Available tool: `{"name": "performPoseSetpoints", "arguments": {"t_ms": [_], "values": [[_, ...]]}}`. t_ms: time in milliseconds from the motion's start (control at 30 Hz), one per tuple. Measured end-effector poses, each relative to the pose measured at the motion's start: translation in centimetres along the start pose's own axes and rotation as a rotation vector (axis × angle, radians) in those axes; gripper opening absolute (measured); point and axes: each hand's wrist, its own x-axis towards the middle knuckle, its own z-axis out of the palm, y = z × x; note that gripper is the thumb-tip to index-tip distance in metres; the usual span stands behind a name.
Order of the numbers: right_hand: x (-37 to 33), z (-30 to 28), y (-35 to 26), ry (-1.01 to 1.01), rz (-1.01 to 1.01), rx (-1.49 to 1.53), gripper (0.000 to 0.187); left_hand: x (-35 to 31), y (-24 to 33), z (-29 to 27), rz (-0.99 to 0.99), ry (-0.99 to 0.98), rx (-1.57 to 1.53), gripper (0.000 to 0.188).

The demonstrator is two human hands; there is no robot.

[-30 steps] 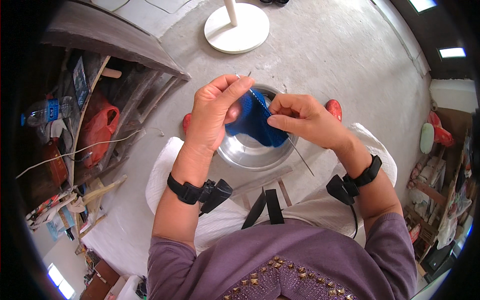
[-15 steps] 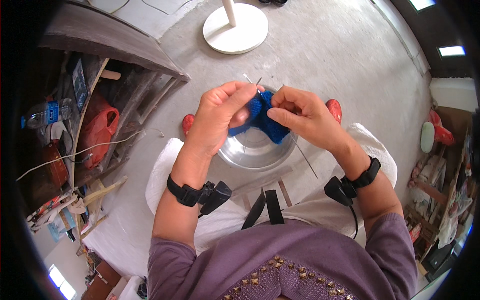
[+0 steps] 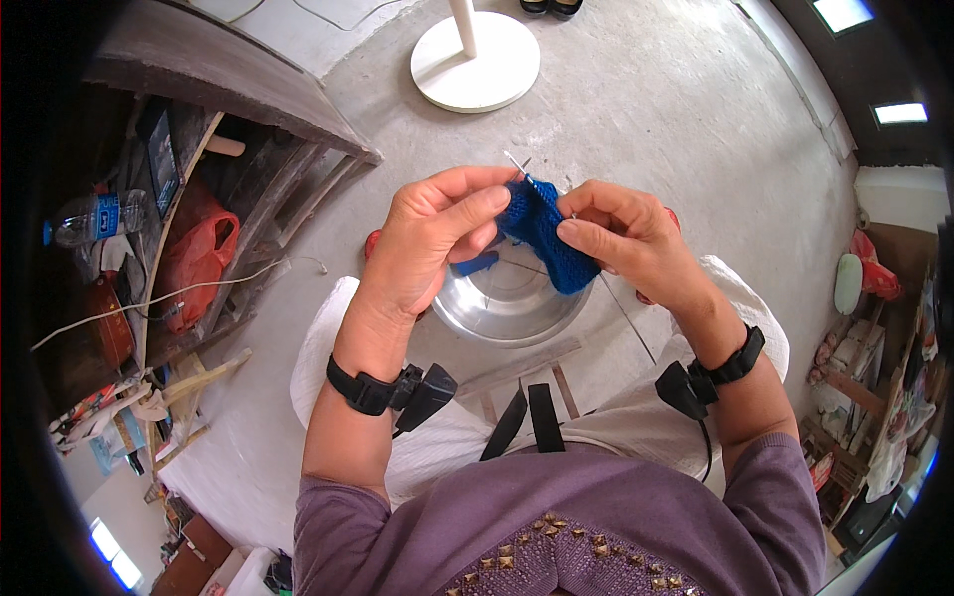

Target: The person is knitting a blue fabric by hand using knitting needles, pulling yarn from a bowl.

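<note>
A piece of blue knitting (image 3: 564, 260) hangs between my two hands, over a shiny metal basin (image 3: 509, 320). My left hand (image 3: 442, 228) is closed, pinching the knitting's upper left part near the crossed tips of two thin knitting needles. My right hand (image 3: 634, 238) is closed, its thumb and forefinger gripping the right edge of the knitting and a needle. One long knitting needle (image 3: 632, 326) slants down and right from below that hand. Inside the basin lies a small blue piece (image 3: 477, 263), partly hidden by my left hand; its kind cannot be made out.
A white round stand base (image 3: 477, 74) is on the grey floor ahead, with dark shoes (image 3: 551, 8) beyond it. Left is a wooden shelf (image 3: 248, 79) holding a red plastic bag (image 3: 199, 258) and a bottle (image 3: 94, 219). Cluttered shelving (image 3: 865, 377) lines the right.
Both hands have drawn slightly apart, the right one moving right and a little down. The knitting has shifted right with it, and more of the basin's inside shows.
</note>
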Motion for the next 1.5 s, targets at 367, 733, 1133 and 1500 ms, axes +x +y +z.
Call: {"name": "performPoseSetpoints", "arguments": {"t_ms": [367,733,1133,1500], "values": [[-0.3,0.0,0.0,-0.123,0.025,0.038,0.017,0.0,0.3,0.3,0.062,0.074,0.07,0.024],[-0.5,0.0,-0.1,-0.127,0.035,0.1,0.019,0.1,0.3,0.3,0.088,0.108,0.03,0.022],[-0.4,0.1,-0.1,-0.119,0.024,0.07,0.019,0.2,0.0,0.5,0.125,0.168,0.05,0.022],[-0.2,0.9,0.8,-0.04,-0.029,0.034,0.015,0.6,-1.4,1.0,0.165,0.205,0.034,0.022]]}}
